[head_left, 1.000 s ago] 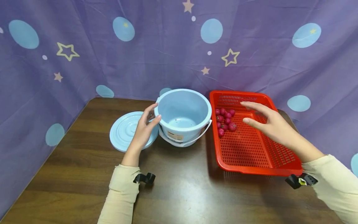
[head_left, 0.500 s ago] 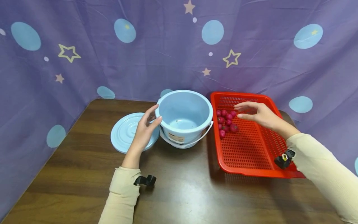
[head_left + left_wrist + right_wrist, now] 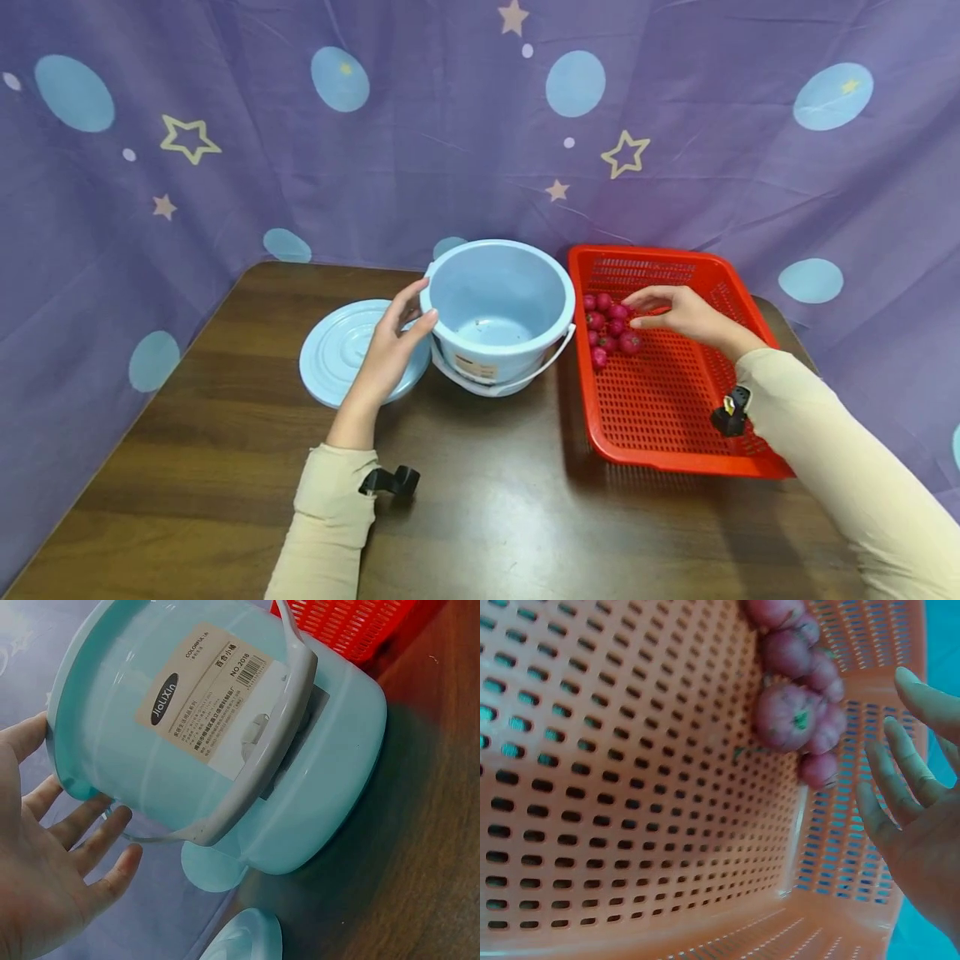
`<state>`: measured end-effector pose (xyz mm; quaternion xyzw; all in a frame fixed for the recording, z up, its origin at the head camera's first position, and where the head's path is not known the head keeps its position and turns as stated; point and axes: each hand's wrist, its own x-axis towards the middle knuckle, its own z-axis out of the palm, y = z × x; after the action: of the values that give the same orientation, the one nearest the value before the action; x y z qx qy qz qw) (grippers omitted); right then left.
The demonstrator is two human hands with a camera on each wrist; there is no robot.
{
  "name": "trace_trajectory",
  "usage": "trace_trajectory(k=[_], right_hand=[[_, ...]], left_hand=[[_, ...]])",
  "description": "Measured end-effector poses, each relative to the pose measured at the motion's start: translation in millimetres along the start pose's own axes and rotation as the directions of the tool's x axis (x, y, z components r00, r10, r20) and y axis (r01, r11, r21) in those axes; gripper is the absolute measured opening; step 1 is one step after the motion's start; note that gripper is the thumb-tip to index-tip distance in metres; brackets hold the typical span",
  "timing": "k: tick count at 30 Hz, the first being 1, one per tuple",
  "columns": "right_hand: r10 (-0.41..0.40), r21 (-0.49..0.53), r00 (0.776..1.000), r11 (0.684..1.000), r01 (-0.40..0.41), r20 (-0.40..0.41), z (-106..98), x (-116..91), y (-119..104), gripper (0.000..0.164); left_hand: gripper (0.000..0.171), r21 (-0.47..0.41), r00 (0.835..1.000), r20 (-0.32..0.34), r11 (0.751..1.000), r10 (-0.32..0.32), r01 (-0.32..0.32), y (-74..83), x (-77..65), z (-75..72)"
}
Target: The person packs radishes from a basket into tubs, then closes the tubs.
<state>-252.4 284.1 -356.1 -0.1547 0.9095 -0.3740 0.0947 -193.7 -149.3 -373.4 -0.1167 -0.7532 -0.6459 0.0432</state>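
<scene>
My left hand (image 3: pixel 390 346) is at the left side of a light-blue bucket (image 3: pixel 498 321), fingers spread and fairly straight. In the left wrist view, the thumb of the left hand (image 3: pixel 45 847) touches the bucket's rim, and other fingertips lie close under it. My right hand (image 3: pixel 678 315) reaches over the red basket (image 3: pixel 652 400), its fingertips beside a cluster of small round pink-red radishes (image 3: pixel 617 327). The right wrist view has the right hand (image 3: pixel 922 802) with extended fingers and nothing between them, apart from the radishes (image 3: pixel 784 716).
A light-blue lid (image 3: pixel 337 354) lies flat on the wooden table (image 3: pixel 480 500), left of the bucket. The bucket's white handle (image 3: pixel 551 362) hangs down in front. Behind the table hangs a purple curtain (image 3: pixel 450 150) with stars and dots.
My right hand has moved left and down into the basket, towards the radishes, and its thumb and fingers have come closer together. The left hand stays at the bucket.
</scene>
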Motion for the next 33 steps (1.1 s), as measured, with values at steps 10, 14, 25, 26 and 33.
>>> trace_trajectory(k=[10, 14, 25, 26, 33], right_hand=[[-0.011, -0.040, 0.997, 0.999, 0.014, 0.075, 17.3, 4.6, 25.4, 0.032], [-0.006, -0.044, 0.995, 0.999, 0.010, 0.099, 21.7, 6.5, 28.4, 0.031], [-0.036, -0.026, 0.992, 0.999, 0.040, 0.121, 26.8, 10.5, 31.9, 0.028], [-0.036, -0.026, 0.992, 0.999, 0.040, 0.120, 26.8, 10.7, 31.9, 0.028], [-0.021, -0.094, 0.996, 0.995, 0.030, 0.090, 21.2, 10.2, 25.2, 0.025]], left_hand=[[0.054, 0.025, 0.999, 0.026, 1.000, -0.019, 0.019, 0.2, -0.7, 3.4], [0.054, 0.056, 0.999, 0.022, 0.998, -0.031, 0.030, 2.0, -2.9, 2.3], [0.055, 0.080, 0.999, 0.036, 0.997, -0.019, 0.016, 3.9, -1.6, 0.0], [0.055, 0.081, 0.999, 0.037, 0.997, -0.020, 0.017, 3.9, -1.3, -0.3], [0.055, 0.090, 0.999, 0.044, 0.996, -0.023, 0.019, 4.2, 0.4, -1.3]])
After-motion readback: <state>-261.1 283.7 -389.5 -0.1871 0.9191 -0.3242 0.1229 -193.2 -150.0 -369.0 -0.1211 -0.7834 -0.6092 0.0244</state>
